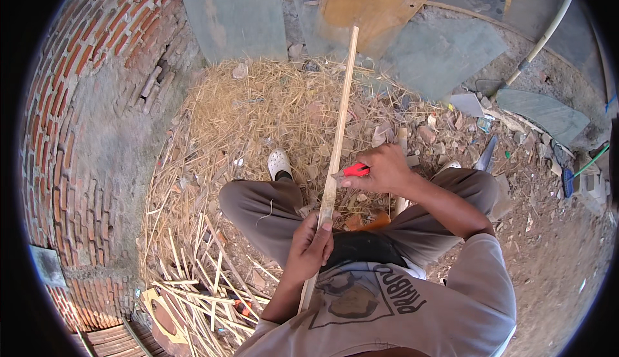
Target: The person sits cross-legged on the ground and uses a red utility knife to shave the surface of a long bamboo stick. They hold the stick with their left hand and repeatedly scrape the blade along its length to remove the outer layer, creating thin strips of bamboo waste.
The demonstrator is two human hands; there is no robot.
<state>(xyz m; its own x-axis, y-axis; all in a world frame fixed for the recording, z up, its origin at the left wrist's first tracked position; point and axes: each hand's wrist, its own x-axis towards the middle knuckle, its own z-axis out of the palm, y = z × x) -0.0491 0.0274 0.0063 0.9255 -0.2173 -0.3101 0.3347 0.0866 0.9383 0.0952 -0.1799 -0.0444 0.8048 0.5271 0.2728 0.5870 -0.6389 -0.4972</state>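
A long, pale bamboo strip [342, 115] slants up and away from my lap, its near end lying against my shirt. My left hand [311, 244] is closed around its lower part. In my right hand [385, 168] is a red utility knife [355, 170], gripped by its handle. The knife's tip meets the strip's right edge, a little above my left hand. My folded legs lie on both sides of the strip.
Thin cut strips [216, 299] lie piled at the lower left beside a brick wall [71, 131]. Straw and shavings [238, 112] cover the ground ahead. A saw blade [486, 153] lies beyond my right knee. Flat boards [235, 15] lean at the back.
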